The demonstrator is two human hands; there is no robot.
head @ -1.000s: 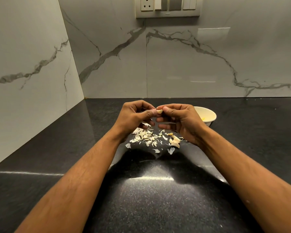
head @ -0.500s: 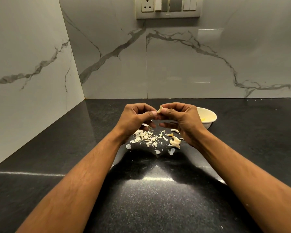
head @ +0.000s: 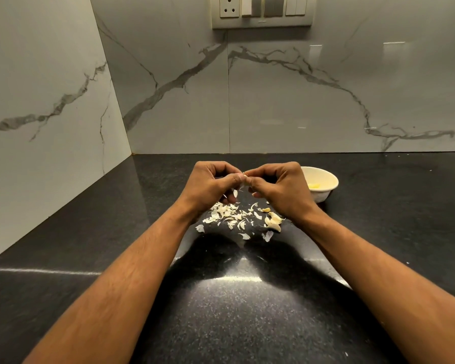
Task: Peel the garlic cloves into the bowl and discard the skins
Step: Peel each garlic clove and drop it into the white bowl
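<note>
Head view: my left hand (head: 210, 185) and right hand (head: 281, 189) meet above the counter (head: 247, 311), fingertips of both pinching one garlic clove (head: 244, 179) between them. Loose skins (head: 229, 215) lie scattered directly below; unpeeled cloves (head: 273, 222) sit beside my right wrist. The bowl (head: 323, 183), behind the right hand, holds some peeled garlic. Risk: a slick clove could slip from the pinch into the skins. Versus half a second ago, the clove is more hidden by fingertips.
</note>
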